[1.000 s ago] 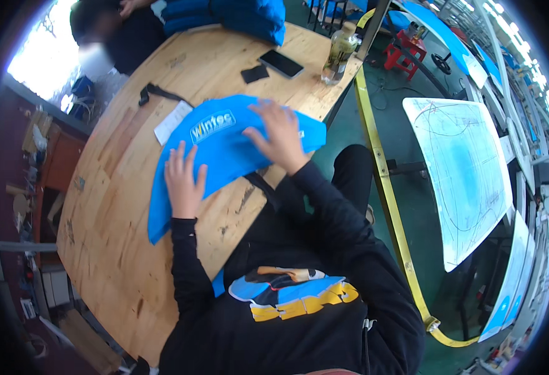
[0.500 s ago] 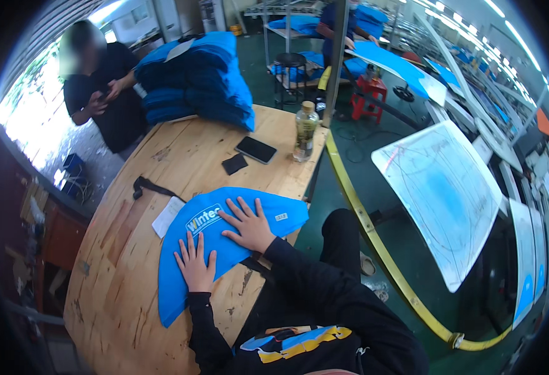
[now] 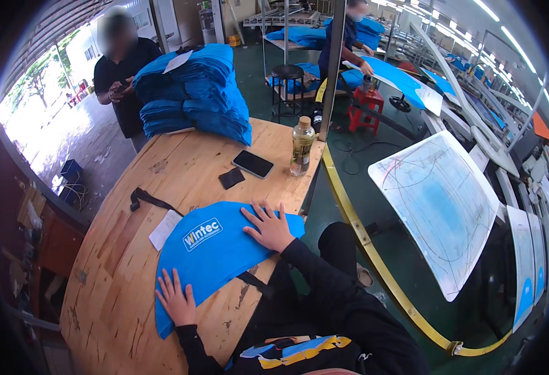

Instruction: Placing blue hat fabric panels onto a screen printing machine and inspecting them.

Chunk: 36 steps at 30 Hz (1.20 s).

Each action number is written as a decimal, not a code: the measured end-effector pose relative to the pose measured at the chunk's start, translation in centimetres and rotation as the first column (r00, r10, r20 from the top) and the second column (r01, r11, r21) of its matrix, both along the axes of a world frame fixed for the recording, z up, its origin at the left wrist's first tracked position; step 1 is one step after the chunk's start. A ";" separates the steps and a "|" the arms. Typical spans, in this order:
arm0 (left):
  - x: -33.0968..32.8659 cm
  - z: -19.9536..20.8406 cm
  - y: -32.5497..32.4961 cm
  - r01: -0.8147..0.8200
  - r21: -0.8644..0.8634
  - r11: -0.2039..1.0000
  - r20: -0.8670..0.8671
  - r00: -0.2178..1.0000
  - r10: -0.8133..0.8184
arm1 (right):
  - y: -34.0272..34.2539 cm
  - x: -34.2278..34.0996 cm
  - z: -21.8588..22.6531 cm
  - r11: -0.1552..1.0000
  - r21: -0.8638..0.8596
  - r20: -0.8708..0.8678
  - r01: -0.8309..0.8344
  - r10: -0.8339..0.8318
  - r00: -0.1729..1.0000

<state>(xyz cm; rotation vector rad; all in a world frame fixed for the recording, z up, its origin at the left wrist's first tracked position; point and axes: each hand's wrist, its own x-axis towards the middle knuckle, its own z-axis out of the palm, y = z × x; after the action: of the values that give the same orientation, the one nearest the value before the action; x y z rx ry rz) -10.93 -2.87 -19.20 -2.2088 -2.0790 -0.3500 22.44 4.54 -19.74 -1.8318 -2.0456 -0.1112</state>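
A blue fan-shaped piece of fabric (image 3: 218, 262) with a printed logo lies flat on the wooden table (image 3: 109, 250) in front of me. My left hand (image 3: 176, 299) rests on its lower left part, fingers stretched out. On its right part lies my right hand (image 3: 269, 226), palm down with the fingers spread, near the curved top edge. Neither hand grips anything. A white paper slip (image 3: 164, 230) sits against the fabric's upper left edge, and a black strap (image 3: 152, 199) runs beside it.
Farther back on the table are a phone (image 3: 253, 164), a small black square (image 3: 231, 179), a capped bottle (image 3: 302, 147) and a tall stack of blue fabric (image 3: 193, 94). A person (image 3: 121, 75) stands beyond the stack. Pale printing boards (image 3: 440, 212) line the right, behind a yellow rail (image 3: 365, 237).
My hands have slid apart over the fabric: the left down toward its lower left corner, the right toward its right end. The logo is now uncovered. The view has shifted slightly.
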 end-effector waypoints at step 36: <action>20.2 0.0 1.0 0.928 0.092 0.362 0.283 0.325 -0.903 | -5.6 18.0 -13.2 0.885 -0.184 0.136 0.427 -0.407 0.903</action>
<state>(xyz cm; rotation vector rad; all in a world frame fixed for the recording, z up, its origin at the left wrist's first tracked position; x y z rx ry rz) 9.25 -1.83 -19.15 -3.3474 -0.5506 -0.6737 40.44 -1.05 -32.95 -2.4242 -1.7387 -0.1020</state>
